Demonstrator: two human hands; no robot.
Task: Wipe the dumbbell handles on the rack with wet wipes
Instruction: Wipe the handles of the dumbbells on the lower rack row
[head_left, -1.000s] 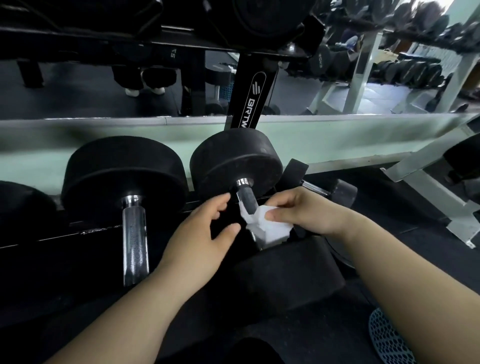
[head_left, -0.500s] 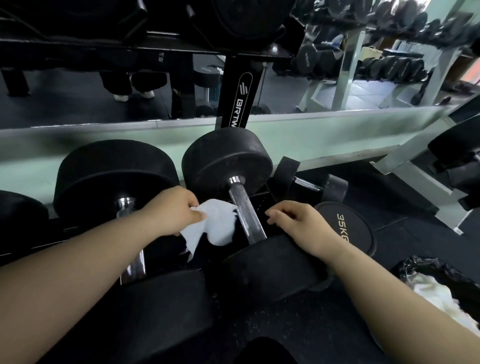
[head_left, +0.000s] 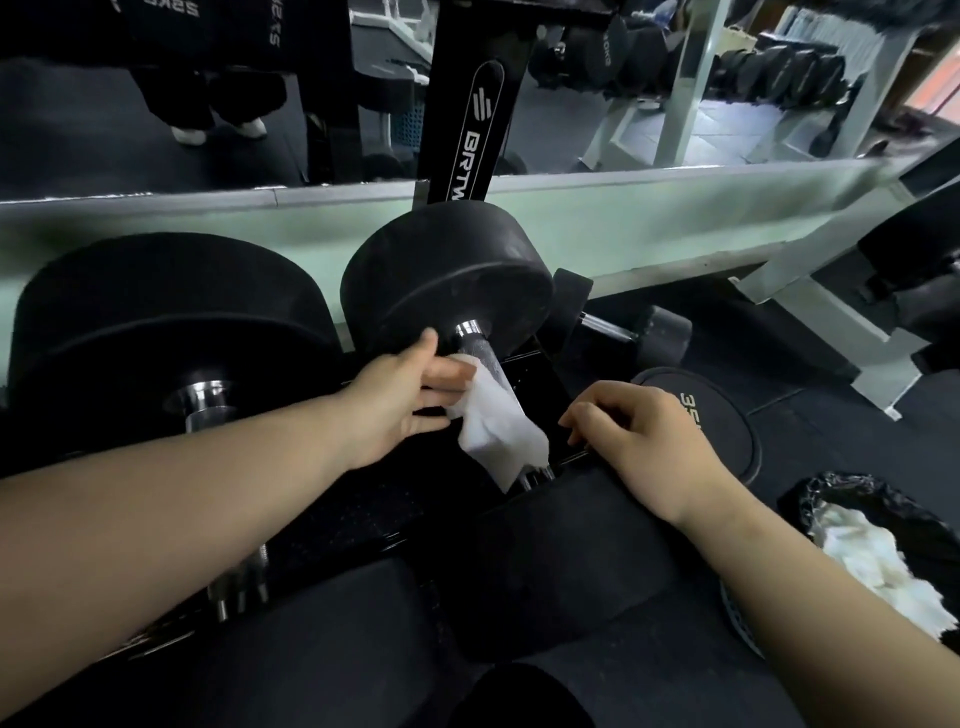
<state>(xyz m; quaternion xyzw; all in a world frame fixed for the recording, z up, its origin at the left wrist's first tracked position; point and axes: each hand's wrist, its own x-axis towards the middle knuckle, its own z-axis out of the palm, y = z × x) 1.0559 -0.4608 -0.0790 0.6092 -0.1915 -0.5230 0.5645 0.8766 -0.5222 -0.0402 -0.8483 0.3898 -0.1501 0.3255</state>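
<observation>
A black dumbbell (head_left: 447, 280) lies on the low rack, its chrome handle (head_left: 475, 340) running toward me. My left hand (head_left: 405, 400) holds a white wet wipe (head_left: 498, 426) draped over that handle; the wipe hides the handle's middle. My right hand (head_left: 639, 441) rests with bent fingers on the near head of the same dumbbell (head_left: 545, 545), holding nothing. A second, larger dumbbell (head_left: 161, 322) sits to the left with its chrome handle (head_left: 208, 400) partly behind my left forearm.
A black-lined bin (head_left: 857, 499) with used white wipes stands at the lower right. A 35 kg dumbbell head (head_left: 722, 421) and a small dumbbell (head_left: 639, 322) lie on the floor to the right. A mirror and a pale green ledge (head_left: 649, 208) run behind the rack.
The wipe passed from my right hand to my left. My left hand then carried it right onto the middle dumbbell's handle. My right hand stays on the near head.
</observation>
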